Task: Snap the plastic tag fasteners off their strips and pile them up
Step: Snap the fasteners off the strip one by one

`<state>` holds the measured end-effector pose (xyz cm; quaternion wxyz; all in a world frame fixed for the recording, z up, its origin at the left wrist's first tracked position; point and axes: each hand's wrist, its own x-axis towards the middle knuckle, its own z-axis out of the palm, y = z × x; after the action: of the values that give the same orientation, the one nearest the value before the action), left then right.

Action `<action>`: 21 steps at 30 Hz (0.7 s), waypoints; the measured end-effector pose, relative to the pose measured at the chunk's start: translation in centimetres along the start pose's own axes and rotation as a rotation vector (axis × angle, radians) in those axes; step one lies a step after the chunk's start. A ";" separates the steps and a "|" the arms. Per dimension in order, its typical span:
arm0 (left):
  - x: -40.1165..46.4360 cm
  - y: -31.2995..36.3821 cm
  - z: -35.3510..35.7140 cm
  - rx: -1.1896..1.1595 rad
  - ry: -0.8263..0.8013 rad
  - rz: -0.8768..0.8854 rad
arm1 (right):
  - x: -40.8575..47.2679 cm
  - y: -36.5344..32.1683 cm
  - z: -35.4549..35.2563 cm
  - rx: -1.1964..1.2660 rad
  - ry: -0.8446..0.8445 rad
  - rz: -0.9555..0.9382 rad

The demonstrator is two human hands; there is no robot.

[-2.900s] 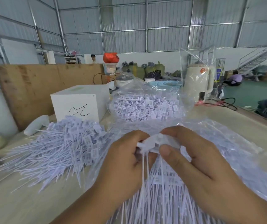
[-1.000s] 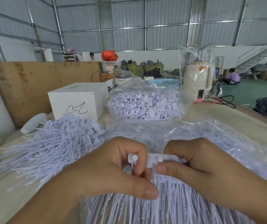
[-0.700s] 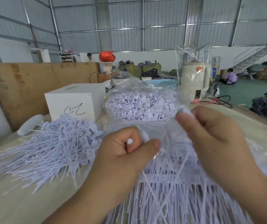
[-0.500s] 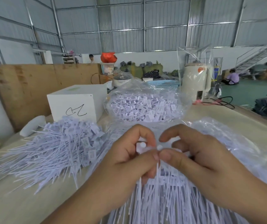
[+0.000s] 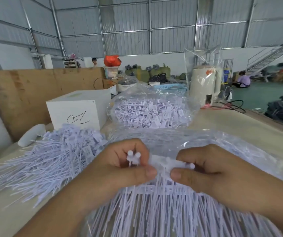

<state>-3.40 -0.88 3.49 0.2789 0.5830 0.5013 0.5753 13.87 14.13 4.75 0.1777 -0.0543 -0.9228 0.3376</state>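
Two clear bags (image 5: 152, 106) of fasteners lie far and near, one white box (image 5: 79, 110) far left behind the loose pile (image 5: 51, 159), bare table (image 5: 240, 124) to the right, while the left hand (image 5: 120, 170) pinches two snapped fasteners (image 5: 133, 159) and the right hand (image 5: 211, 170) pinches the strip (image 5: 168, 164), thumbs nearly touching, near centre.

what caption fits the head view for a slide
Two hands, left hand and right hand, snapping a strip of tag fasteners beside a loose pile.
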 end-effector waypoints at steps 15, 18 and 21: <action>0.8 -1.1 4.0 0.000 0.498 0.052 | 0.7 -1.4 1.9 0.238 0.485 -0.001; 0.3 -0.6 2.8 -0.006 0.246 0.036 | 0.3 -1.1 1.0 0.349 0.239 0.022; 0.2 -0.3 2.6 -0.019 0.162 0.046 | 0.3 -1.2 1.0 0.337 0.161 0.018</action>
<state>-1.07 0.02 2.81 0.2296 0.5430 0.5031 0.6319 13.27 12.73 4.91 0.2546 -0.0589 -0.8353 0.4838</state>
